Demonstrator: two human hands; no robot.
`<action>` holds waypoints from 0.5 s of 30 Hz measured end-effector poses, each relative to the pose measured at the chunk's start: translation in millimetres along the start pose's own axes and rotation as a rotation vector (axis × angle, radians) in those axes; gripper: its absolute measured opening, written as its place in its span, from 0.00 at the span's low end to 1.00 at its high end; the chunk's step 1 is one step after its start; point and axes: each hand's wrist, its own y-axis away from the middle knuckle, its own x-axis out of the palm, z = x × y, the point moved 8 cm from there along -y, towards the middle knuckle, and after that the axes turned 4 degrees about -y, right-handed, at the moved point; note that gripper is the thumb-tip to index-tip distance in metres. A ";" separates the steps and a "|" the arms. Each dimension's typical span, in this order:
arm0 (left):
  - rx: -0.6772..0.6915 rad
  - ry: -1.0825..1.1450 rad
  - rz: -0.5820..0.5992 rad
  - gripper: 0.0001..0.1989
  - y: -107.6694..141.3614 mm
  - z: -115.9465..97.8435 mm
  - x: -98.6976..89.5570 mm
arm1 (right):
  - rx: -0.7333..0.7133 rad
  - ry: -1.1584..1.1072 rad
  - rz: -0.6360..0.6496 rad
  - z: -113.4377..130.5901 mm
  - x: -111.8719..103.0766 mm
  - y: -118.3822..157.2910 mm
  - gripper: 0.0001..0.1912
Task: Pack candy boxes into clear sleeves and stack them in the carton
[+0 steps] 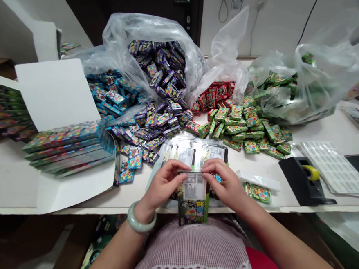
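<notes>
Between my two hands hangs a dark printed packet (193, 199) with a white label and green edge, over the table's front edge. My left hand (165, 184), below a pale green bangle (141, 218), pinches its upper left corner. The upper right corner is pinched by the thumb and fingers of my right hand (225, 183). Behind the hands lie stacks of similar flat packets (182, 153) in clear plastic. Small purple boxes (165, 119) and green boxes (250, 131) are heaped just beyond them.
At the left, an open white carton (58, 89) stands beside stacked colourful packs (71, 143). Plastic bags of blue (111, 97), purple and red boxes (214, 96) line the back. A black tape dispenser (302, 182) and sticker sheets (337, 168) lie at the right.
</notes>
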 end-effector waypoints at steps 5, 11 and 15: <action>0.055 -0.001 0.016 0.04 -2.8 -2.5 -1.1 | -0.002 -0.015 -0.002 -3.5 1.7 0.3 0.04; 0.070 -0.197 0.020 0.05 -5.1 -5.2 -6.0 | -0.014 -0.017 -0.062 1.4 -2.3 -4.9 0.02; 0.106 -0.285 -0.006 0.04 -16.2 4.8 -5.1 | -0.011 0.050 -0.029 -5.4 -0.8 -9.9 0.02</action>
